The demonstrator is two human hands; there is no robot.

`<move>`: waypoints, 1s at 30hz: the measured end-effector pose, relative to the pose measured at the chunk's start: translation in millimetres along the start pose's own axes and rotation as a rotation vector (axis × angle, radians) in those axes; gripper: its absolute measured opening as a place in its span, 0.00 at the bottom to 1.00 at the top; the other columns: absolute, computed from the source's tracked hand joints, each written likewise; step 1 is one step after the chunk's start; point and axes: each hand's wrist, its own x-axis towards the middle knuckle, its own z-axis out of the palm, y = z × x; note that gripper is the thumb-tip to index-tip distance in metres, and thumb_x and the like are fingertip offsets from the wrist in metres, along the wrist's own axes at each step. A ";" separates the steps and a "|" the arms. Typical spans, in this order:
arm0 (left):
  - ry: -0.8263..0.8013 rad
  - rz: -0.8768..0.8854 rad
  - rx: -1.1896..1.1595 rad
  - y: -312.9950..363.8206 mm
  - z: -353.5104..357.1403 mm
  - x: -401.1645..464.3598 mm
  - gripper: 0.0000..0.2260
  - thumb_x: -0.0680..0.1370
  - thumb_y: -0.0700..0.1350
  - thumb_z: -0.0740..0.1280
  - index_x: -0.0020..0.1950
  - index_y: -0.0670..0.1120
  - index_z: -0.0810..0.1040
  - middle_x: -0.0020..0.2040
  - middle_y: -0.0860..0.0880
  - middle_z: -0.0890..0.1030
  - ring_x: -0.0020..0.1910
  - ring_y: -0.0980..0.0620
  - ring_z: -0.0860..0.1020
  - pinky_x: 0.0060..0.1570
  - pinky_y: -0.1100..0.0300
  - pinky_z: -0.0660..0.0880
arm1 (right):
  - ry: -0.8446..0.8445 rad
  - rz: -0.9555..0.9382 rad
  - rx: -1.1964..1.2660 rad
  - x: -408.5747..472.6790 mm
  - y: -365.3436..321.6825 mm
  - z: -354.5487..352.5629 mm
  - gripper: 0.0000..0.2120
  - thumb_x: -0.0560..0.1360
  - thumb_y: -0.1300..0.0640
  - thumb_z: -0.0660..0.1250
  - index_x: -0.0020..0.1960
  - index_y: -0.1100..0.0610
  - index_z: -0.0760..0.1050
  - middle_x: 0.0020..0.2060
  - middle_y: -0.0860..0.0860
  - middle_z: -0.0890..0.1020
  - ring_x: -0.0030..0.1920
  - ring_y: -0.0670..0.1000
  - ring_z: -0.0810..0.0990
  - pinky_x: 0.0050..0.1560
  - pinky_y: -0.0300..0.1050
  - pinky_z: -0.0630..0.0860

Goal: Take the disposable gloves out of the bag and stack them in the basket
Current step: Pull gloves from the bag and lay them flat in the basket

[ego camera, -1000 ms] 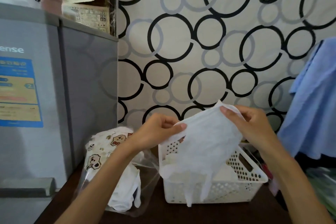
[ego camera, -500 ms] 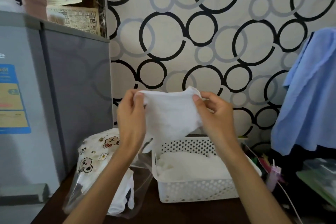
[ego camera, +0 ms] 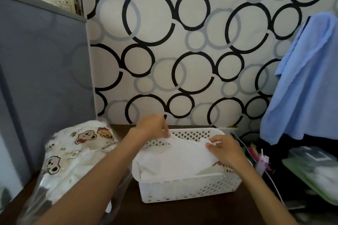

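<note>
A white perforated basket (ego camera: pixel 190 191) stands on the dark table, with a pile of white disposable gloves inside. Both hands hold one thin white glove (ego camera: pixel 175 159) flat across the top of that pile. My left hand (ego camera: pixel 153 129) pinches its far left corner over the basket's back rim. My right hand (ego camera: pixel 224 150) pinches its right edge above the basket's right side. To the left lies the clear bag (ego camera: pixel 73 155) with cartoon bear prints, still bulging with white gloves; my left forearm crosses in front of it.
A grey fridge (ego camera: pixel 42 82) stands at the left, close to the bag. A blue cloth (ego camera: pixel 303 86) hangs at the right above cluttered items and a green-edged tray (ego camera: pixel 311 175). The circle-patterned wall runs right behind the basket.
Both hands have lowered the glove from chest height down onto the pile in the basket. The view has tilted downward.
</note>
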 end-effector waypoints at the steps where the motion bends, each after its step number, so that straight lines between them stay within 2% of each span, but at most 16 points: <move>1: -0.004 -0.007 0.025 3.5 4.3 3.9 0.11 0.77 0.51 0.68 0.55 0.48 0.83 0.55 0.52 0.82 0.52 0.52 0.79 0.46 0.61 0.71 | -0.009 -0.007 -0.064 3.3 3.1 -0.7 0.11 0.77 0.53 0.66 0.57 0.55 0.78 0.54 0.54 0.81 0.37 0.51 0.82 0.45 0.48 0.81; 3: 0.043 -0.017 0.064 9.7 11.4 9.3 0.10 0.77 0.50 0.68 0.54 0.48 0.83 0.51 0.51 0.83 0.49 0.51 0.79 0.44 0.61 0.71 | -0.040 -0.012 -0.172 6.8 6.1 -1.6 0.12 0.77 0.52 0.64 0.59 0.54 0.77 0.60 0.52 0.79 0.30 0.47 0.82 0.43 0.45 0.80; 5: 0.107 -0.027 0.055 13.9 16.7 10.2 0.09 0.77 0.48 0.67 0.53 0.48 0.84 0.45 0.51 0.84 0.46 0.52 0.79 0.43 0.60 0.72 | -0.049 -0.008 -0.275 10.4 8.6 -0.2 0.13 0.78 0.49 0.63 0.59 0.52 0.76 0.60 0.50 0.79 0.29 0.45 0.82 0.45 0.47 0.80; 8: 0.151 -0.026 -0.043 14.4 22.3 7.8 0.09 0.78 0.48 0.67 0.54 0.48 0.83 0.46 0.51 0.84 0.45 0.53 0.80 0.45 0.60 0.74 | -0.024 -0.011 -0.398 14.7 9.0 1.7 0.13 0.78 0.47 0.61 0.61 0.50 0.74 0.57 0.49 0.80 0.34 0.46 0.83 0.49 0.46 0.78; 11: 0.228 -0.029 -0.057 12.4 16.7 -4.3 0.13 0.75 0.56 0.69 0.55 0.50 0.76 0.46 0.52 0.81 0.45 0.52 0.78 0.42 0.59 0.72 | 0.001 -0.020 -0.491 17.1 7.9 4.5 0.14 0.79 0.49 0.60 0.62 0.50 0.74 0.57 0.50 0.80 0.46 0.50 0.83 0.51 0.46 0.77; 12: 0.212 -0.021 0.005 10.9 12.9 -9.9 0.16 0.74 0.60 0.69 0.54 0.50 0.75 0.45 0.53 0.80 0.44 0.52 0.77 0.41 0.59 0.72 | 0.006 -0.027 -0.519 17.0 7.2 5.5 0.14 0.79 0.49 0.60 0.62 0.50 0.73 0.57 0.50 0.79 0.50 0.51 0.82 0.52 0.45 0.75; 14: 0.026 -0.005 0.165 8.2 5.1 -21.7 0.21 0.72 0.64 0.67 0.53 0.48 0.76 0.47 0.53 0.80 0.45 0.52 0.78 0.43 0.59 0.72 | 0.010 -0.047 -0.557 17.8 6.8 7.2 0.13 0.79 0.51 0.60 0.62 0.51 0.73 0.58 0.50 0.79 0.53 0.52 0.80 0.52 0.45 0.74; 16: -0.207 0.000 0.269 5.6 1.6 -30.2 0.22 0.72 0.64 0.67 0.56 0.49 0.78 0.52 0.52 0.81 0.48 0.53 0.77 0.46 0.60 0.72 | 0.001 -0.056 -0.571 18.9 7.4 8.7 0.12 0.79 0.51 0.60 0.61 0.50 0.73 0.59 0.50 0.78 0.53 0.53 0.80 0.52 0.46 0.74; 18: -0.312 0.006 0.294 2.8 1.4 -33.2 0.20 0.73 0.62 0.68 0.56 0.50 0.79 0.54 0.52 0.80 0.48 0.53 0.77 0.47 0.60 0.72 | 0.007 -0.057 -0.574 19.1 7.9 9.5 0.11 0.79 0.52 0.61 0.60 0.49 0.74 0.59 0.50 0.78 0.56 0.53 0.78 0.54 0.46 0.73; 21: -0.294 0.042 0.290 1.8 0.8 -31.4 0.14 0.75 0.57 0.67 0.54 0.48 0.79 0.53 0.52 0.81 0.44 0.53 0.77 0.44 0.61 0.72 | 0.032 -0.069 -0.589 19.8 10.3 9.6 0.11 0.79 0.53 0.61 0.60 0.50 0.74 0.59 0.51 0.78 0.57 0.53 0.77 0.54 0.47 0.73; 24: -0.221 0.062 0.289 3.0 -4.3 -30.1 0.13 0.79 0.51 0.63 0.59 0.47 0.78 0.54 0.49 0.81 0.39 0.52 0.75 0.36 0.65 0.68 | 0.049 -0.094 -0.643 19.2 11.7 8.7 0.11 0.80 0.54 0.59 0.61 0.51 0.72 0.60 0.51 0.77 0.58 0.54 0.77 0.54 0.46 0.72; 26: -0.216 0.068 0.239 3.5 -5.6 -29.7 0.16 0.80 0.57 0.61 0.56 0.47 0.79 0.49 0.48 0.80 0.43 0.50 0.77 0.36 0.64 0.67 | 0.067 -0.118 -0.691 18.5 11.9 8.6 0.11 0.80 0.55 0.58 0.62 0.51 0.71 0.61 0.51 0.76 0.58 0.53 0.76 0.54 0.45 0.71; 27: -0.225 0.079 0.219 3.6 -4.9 -30.0 0.19 0.78 0.62 0.60 0.53 0.48 0.78 0.46 0.50 0.78 0.44 0.51 0.77 0.37 0.64 0.66 | 0.079 -0.129 -0.709 17.5 11.2 8.3 0.11 0.80 0.55 0.58 0.62 0.52 0.71 0.61 0.51 0.76 0.59 0.53 0.76 0.53 0.45 0.71; 28: -0.239 0.098 0.221 3.6 -3.2 -30.4 0.19 0.76 0.65 0.60 0.50 0.50 0.77 0.47 0.53 0.78 0.44 0.53 0.76 0.38 0.63 0.66 | 0.091 -0.138 -0.722 17.0 10.8 8.4 0.11 0.80 0.55 0.58 0.62 0.52 0.70 0.60 0.51 0.76 0.59 0.53 0.76 0.53 0.45 0.71; 30: -0.268 0.127 0.274 2.5 1.8 -31.6 0.19 0.74 0.66 0.63 0.51 0.51 0.77 0.52 0.54 0.79 0.46 0.55 0.75 0.41 0.62 0.67 | 0.114 -0.174 -0.748 16.4 8.8 8.4 0.12 0.79 0.55 0.59 0.63 0.52 0.68 0.60 0.51 0.76 0.58 0.53 0.76 0.51 0.45 0.72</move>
